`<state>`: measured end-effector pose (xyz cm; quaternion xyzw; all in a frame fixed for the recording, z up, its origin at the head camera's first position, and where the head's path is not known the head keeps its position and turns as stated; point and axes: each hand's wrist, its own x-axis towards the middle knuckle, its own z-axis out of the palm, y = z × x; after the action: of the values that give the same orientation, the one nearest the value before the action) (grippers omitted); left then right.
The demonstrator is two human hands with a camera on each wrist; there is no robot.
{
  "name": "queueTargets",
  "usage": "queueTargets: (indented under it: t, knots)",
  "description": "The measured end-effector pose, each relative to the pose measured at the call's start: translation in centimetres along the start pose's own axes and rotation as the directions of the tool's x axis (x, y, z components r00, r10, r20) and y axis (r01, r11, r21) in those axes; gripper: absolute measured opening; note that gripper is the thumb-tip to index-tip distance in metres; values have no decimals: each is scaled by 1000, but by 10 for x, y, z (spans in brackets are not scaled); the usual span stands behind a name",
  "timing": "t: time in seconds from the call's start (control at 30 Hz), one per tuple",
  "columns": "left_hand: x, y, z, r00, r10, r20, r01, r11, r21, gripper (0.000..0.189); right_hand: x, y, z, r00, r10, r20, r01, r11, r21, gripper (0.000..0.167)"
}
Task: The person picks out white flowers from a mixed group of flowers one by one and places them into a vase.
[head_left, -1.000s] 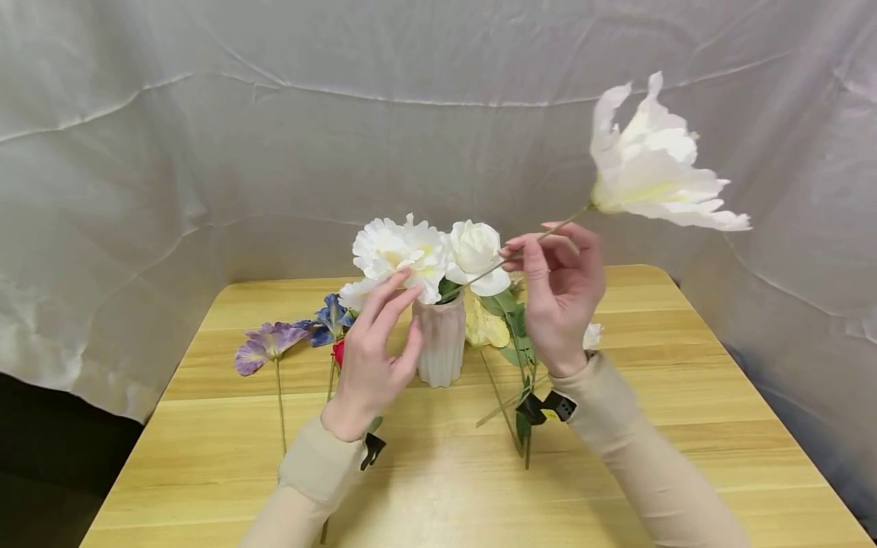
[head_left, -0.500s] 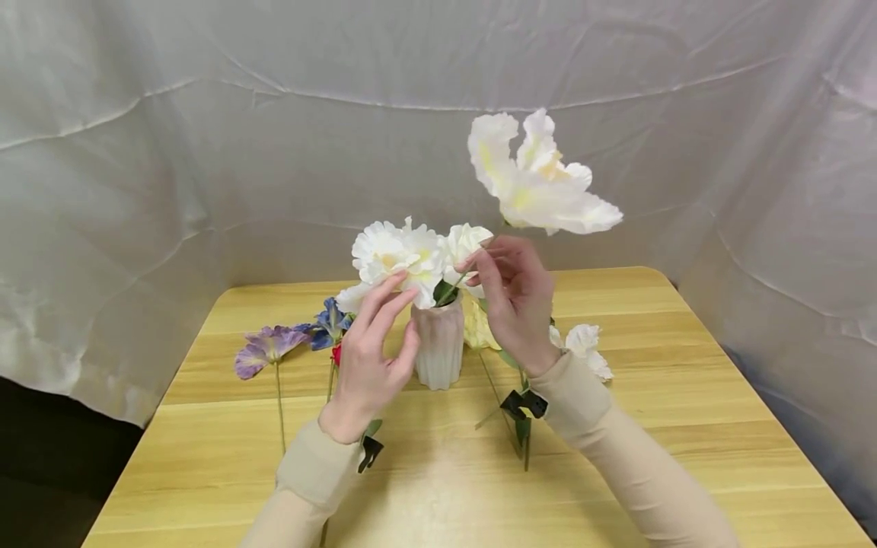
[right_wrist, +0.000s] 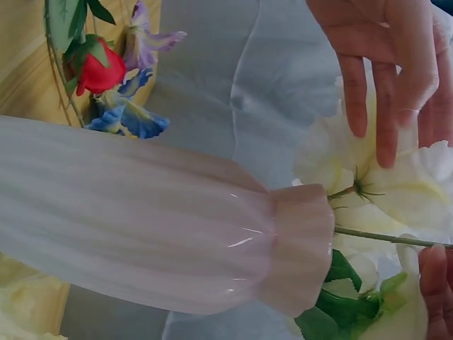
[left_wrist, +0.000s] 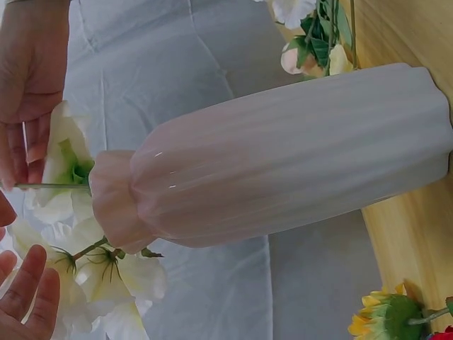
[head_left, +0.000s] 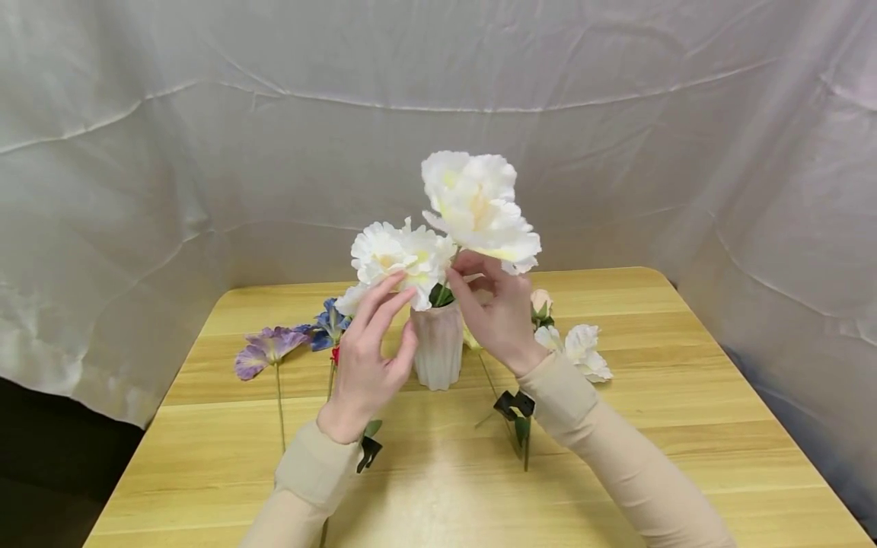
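Observation:
My right hand [head_left: 496, 308] pinches the thin green stem [right_wrist: 382, 236] of a large white artificial flower [head_left: 479, 205], its bloom above the fingers. In both wrist views the stem's lower part enters the mouth of the ribbed white vase [head_left: 438, 350], which stands upright. White ruffled flowers [head_left: 390, 251] are in the vase, leaning left. Against their petals rest the loosely extended fingers of my left hand [head_left: 370, 358]. A white rose [left_wrist: 60, 156] with green leaves [right_wrist: 347, 308] is also in the vase, mostly hidden behind my right hand in the head view.
Left on the wooden table [head_left: 685, 441] lie a purple flower [head_left: 270, 346], a blue one [head_left: 331, 323], a red rose [right_wrist: 101, 71] and a yellow sunflower-like bloom [left_wrist: 386, 315]. To the right lie white flowers [head_left: 582, 350], a peach rosebud [head_left: 541, 301] and a pale yellow flower [right_wrist: 28, 297].
My right hand has moved left and slightly down to the vase, bringing the white flower from slanting far right to nearly upright over the mouth. The left hand has stayed at the petals.

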<state>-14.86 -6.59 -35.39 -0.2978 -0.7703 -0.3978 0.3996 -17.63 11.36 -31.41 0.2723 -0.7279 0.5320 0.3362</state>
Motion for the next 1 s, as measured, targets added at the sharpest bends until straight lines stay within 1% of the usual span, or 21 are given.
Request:
queueTargets:
  t: [0.13, 0.2, 0.23, 0.3, 0.37, 0.43, 0.6, 0.7, 0.87, 0.93, 1.0]
  knots:
    - [0, 0, 0, 1000, -7, 6, 7, 1000, -1, 39, -5, -1, 0, 993, 100, 58, -96, 993, -68, 14]
    - [-1, 0, -1, 1000, -9, 9, 9, 1000, -1, 38, -7, 0, 1, 987, 131, 89, -121, 987, -101, 15]
    - [-1, 0, -1, 1000, -10, 9, 10, 1000, -2, 38, -8, 1, 1, 986, 132, 103, -119, 985, -121, 16]
    - [-1, 0, -1, 1000, -11, 9, 11, 1000, -2, 38, -9, 3, 1, 984, 117, 131, -97, 984, -151, 15]
    - [-1, 0, -1, 1000, -12, 8, 12, 1000, -2, 38, -10, 6, 2, 985, 82, 151, -56, 984, -166, 13]
    - [-1, 0, -1, 1000, -12, 7, 12, 1000, -1, 38, -12, 9, 3, 985, 48, 164, -20, 985, -173, 16]
    - [-2, 0, 0, 1000, -20, 5, 20, 1000, 0, 38, -17, 15, 5, 982, 17, 187, 11, 989, -149, 38]
    - [-2, 0, 0, 1000, -23, 3, 23, 1000, 1, 38, -19, 16, 5, 983, 20, 185, 5, 991, -133, 42]
    - [-2, 0, 0, 1000, -18, -1, 18, 1000, 4, 39, -23, 18, 5, 991, 50, 128, -46, 998, -39, 36]
    - [-3, -1, 0, 1000, -18, -3, 18, 1000, 2, 39, -24, 19, 5, 994, 41, 99, -41, 999, -3, 33]
    - [-3, -1, 0, 1000, -19, -4, 19, 1000, -2, 39, -24, 20, 5, 997, 10, 76, -11, 1000, 7, 34]
